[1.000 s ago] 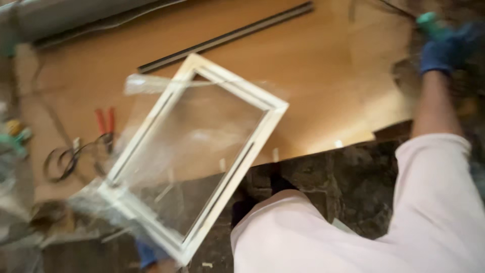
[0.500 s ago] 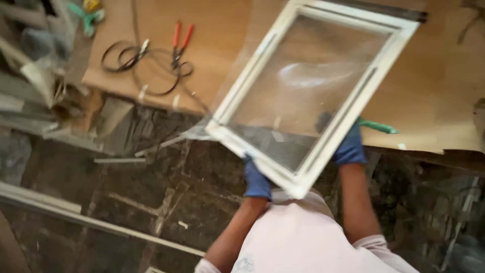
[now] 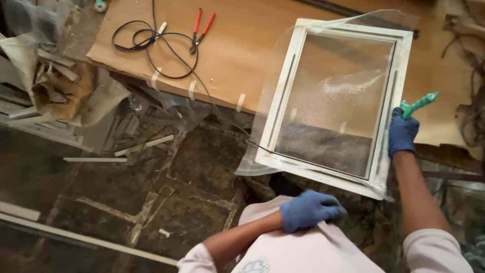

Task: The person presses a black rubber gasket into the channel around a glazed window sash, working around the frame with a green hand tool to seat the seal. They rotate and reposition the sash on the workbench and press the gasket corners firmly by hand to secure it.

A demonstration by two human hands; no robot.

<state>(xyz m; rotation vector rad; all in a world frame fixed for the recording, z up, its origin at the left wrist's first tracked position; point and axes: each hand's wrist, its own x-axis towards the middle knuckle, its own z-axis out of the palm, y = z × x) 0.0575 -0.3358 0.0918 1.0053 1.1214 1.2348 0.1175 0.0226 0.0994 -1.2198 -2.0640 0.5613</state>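
A white window frame with a glass pane, loosely wrapped in clear plastic film, lies partly on the brown board and overhangs its near edge. My right hand, in a blue glove, is against the frame's right rail and is closed around a green-handled tool. My left hand, also gloved, rests with curled fingers on my white shirt, below the frame's near rail and apart from it.
Red-handled pliers and a looped black cable lie on the board's far left. Crumpled plastic and scrap strips are piled on the dark floor at the left. White strips lie on the floor.
My left hand has let go of the frame's near rail and dropped to my chest. My right hand has shifted to the frame's right rail. The frame has swung squarer to me.
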